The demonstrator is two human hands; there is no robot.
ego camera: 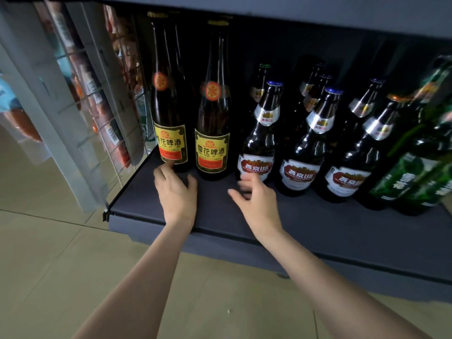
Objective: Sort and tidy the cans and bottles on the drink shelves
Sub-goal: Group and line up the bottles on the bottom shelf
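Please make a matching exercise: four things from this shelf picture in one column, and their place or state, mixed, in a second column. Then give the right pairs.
Column 1:
1. yellow-label bottle
2. U8 bottle with blue cap
3. green bottles
4. shelf board

Column 2:
A. far right of the row
B. dark, carries all the bottles
C. far left, left hand at its base
D. right hand reaches for its base

Pairs: 1-C, 2-D, 3-A, 4-B

This is looking like a shop. Rows of labelled beer bottles (212,133) are standing facing outward on a dark display shelf (318,221), and packaged goods are hanging on a wire rack (102,99) beside it, above a tiled floor (49,253).
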